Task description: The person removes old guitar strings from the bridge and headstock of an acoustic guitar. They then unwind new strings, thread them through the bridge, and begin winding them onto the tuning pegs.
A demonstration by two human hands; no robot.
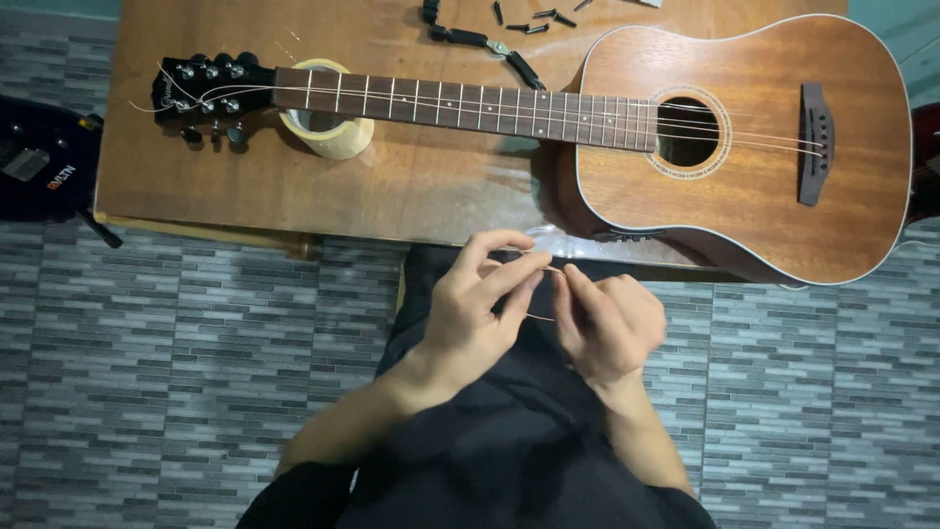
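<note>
hands: left hand (477,304) and right hand (605,323) meet low centre of the frame, over a dark-clothed lap (490,441), both fingertips pinched shut on a thin coppery guitar string (548,284)

string location: it loops between the two hands, just below the table edge, not on the guitar at all

risk 1: that wire is springy, so if either pinch slackens I'd guess it whips loose and drops onto the tiled floor (176,343), where it'd be a pain to spot

risk 2: bending it too tight between the fingers could kink it, and a kinked string tends to snap later

risk 3: the guitar (754,157) body hangs a bit over the near edge of the wooden table (421,186); a knee bump could tip it

risk 4: the neck rests on a tape roll (328,122) in the upper left, and a nudge might roll it out

count, guitars: one acoustic, plus a dark instrument (39,157) at the far left edge

count, tape rolls: one

count, strings on the neck: looks like three or so, too fine to be sure

count, small black pins (539,18) top centre: around six, some cut off by the frame

count, hands: two
</note>
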